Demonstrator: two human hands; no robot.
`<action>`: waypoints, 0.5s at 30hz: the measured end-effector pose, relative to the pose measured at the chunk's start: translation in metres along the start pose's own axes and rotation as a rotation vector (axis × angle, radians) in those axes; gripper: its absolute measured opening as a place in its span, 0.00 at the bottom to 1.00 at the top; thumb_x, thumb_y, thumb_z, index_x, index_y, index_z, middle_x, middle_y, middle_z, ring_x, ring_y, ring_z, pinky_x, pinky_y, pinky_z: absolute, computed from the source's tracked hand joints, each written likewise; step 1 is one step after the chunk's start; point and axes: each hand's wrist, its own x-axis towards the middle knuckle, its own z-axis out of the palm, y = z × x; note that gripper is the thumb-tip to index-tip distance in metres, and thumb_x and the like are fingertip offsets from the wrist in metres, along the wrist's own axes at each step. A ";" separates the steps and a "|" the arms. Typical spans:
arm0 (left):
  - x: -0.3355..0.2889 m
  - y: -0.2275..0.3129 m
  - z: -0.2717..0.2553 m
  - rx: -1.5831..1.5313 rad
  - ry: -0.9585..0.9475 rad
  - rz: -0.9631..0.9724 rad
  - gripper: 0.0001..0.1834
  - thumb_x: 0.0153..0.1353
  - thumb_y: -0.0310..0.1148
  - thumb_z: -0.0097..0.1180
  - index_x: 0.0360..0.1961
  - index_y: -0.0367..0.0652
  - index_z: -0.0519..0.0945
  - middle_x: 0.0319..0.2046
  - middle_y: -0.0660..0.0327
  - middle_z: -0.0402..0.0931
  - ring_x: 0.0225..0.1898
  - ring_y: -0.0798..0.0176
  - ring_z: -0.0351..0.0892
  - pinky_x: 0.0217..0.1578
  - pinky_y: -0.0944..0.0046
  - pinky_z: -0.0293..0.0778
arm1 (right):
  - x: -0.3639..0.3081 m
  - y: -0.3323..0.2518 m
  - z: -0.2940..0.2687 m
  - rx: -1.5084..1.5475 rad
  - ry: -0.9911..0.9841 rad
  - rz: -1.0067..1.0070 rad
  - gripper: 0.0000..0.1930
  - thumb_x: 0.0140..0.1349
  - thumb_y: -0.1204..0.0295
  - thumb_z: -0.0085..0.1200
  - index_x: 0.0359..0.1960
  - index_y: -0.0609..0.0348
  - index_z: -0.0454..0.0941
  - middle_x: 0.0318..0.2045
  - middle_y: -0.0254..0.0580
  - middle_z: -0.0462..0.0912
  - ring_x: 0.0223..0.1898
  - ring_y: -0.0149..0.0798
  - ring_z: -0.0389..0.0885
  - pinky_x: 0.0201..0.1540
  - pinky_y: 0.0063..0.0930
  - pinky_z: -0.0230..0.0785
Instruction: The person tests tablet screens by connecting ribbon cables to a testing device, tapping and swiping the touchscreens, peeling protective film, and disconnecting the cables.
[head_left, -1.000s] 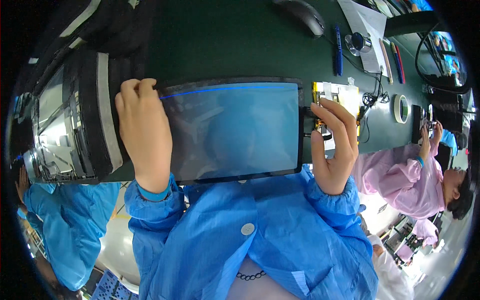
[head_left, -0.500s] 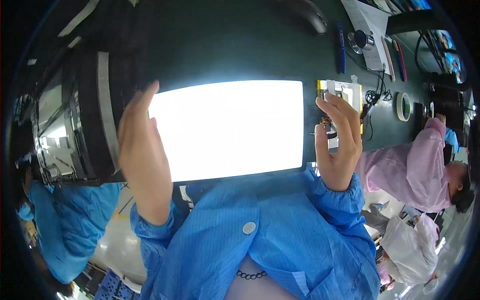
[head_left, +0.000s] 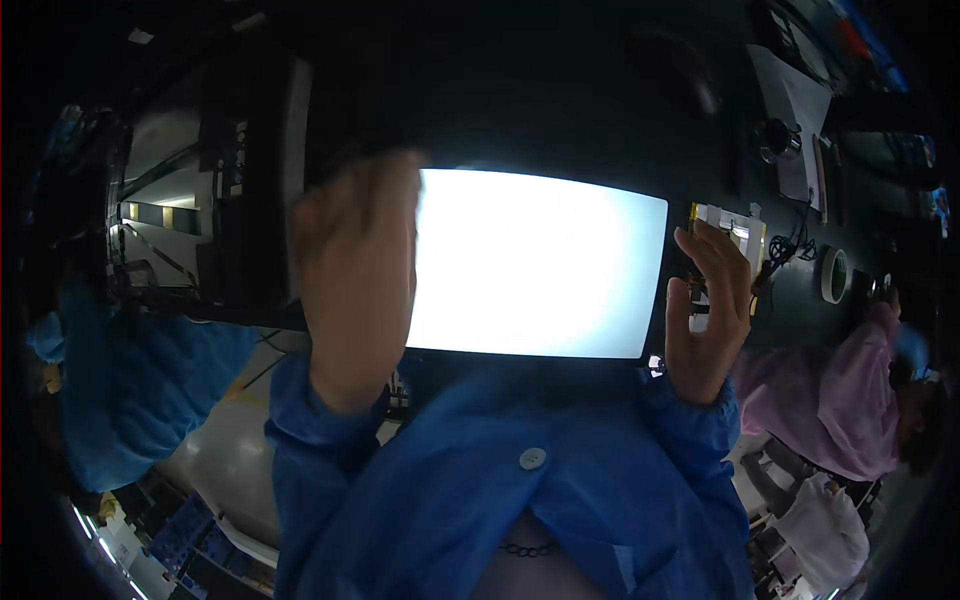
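Observation:
A brightly lit white rectangular panel [head_left: 540,265] lies on the dark table in front of me. My left hand [head_left: 355,285] is at the panel's left edge, back toward me, covering part of that side. Its fingers point away from me but are smeared by motion, so their grip cannot be made out. Just off the panel's right edge is my right hand [head_left: 715,315], thumb and curved fingers apart, nothing between them. Partly behind its fingers is a small flat assembly [head_left: 745,232] with yellow edges, pale and metallic parts.
A tape roll [head_left: 834,275], a coil of black cable [head_left: 790,250], a round metal-and-black knob-like part [head_left: 779,140] and a paper sheet [head_left: 785,85] lie to the right. A black-framed glossy box [head_left: 295,180] stands left. People in pink [head_left: 815,400] and blue [head_left: 140,390] are nearby.
The picture has become much darker, and the panel's surroundings appear shifted to the right. My left hand has moved inward, further over the panel's left side. The right hand keeps its open shape.

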 end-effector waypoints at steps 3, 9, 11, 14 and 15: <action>-0.023 -0.013 -0.021 -0.989 -0.158 0.356 0.12 0.62 0.30 0.49 0.46 0.41 0.73 0.42 0.52 0.79 0.43 0.50 0.78 0.50 0.51 0.70 | 0.002 0.004 0.004 0.004 0.027 0.013 0.23 0.50 0.81 0.55 0.51 0.53 0.74 0.55 0.46 0.71 0.59 0.51 0.67 0.61 0.48 0.61; -0.073 -0.039 0.023 -1.357 0.005 0.219 0.27 0.65 0.50 0.43 0.55 0.37 0.68 0.57 0.45 0.67 0.58 0.48 0.67 0.59 0.49 0.60 | -0.003 0.003 -0.007 -0.196 -0.016 -0.216 0.09 0.46 0.77 0.63 0.30 0.52 0.78 0.48 0.41 0.79 0.54 0.42 0.73 0.63 0.48 0.55; -0.072 -0.021 0.022 -1.262 0.083 -0.199 0.37 0.64 0.56 0.40 0.62 0.35 0.60 0.61 0.43 0.60 0.63 0.48 0.61 0.61 0.47 0.57 | -0.028 0.005 -0.008 -0.052 -0.080 -0.191 0.10 0.46 0.78 0.63 0.30 0.52 0.78 0.46 0.41 0.79 0.52 0.41 0.75 0.62 0.48 0.56; -0.067 -0.005 0.022 -0.949 0.067 -0.258 0.41 0.63 0.59 0.38 0.65 0.36 0.55 0.64 0.44 0.54 0.65 0.46 0.56 0.61 0.46 0.56 | -0.040 0.004 0.000 0.085 -0.127 -0.223 0.11 0.45 0.79 0.63 0.30 0.52 0.78 0.44 0.41 0.80 0.48 0.40 0.78 0.63 0.50 0.54; -0.062 0.001 0.015 -0.807 -0.064 -0.335 0.45 0.62 0.63 0.36 0.67 0.37 0.50 0.65 0.44 0.51 0.66 0.44 0.53 0.62 0.46 0.54 | -0.042 0.002 0.003 0.078 -0.107 -0.280 0.11 0.45 0.80 0.62 0.30 0.52 0.78 0.43 0.40 0.81 0.46 0.40 0.79 0.64 0.51 0.51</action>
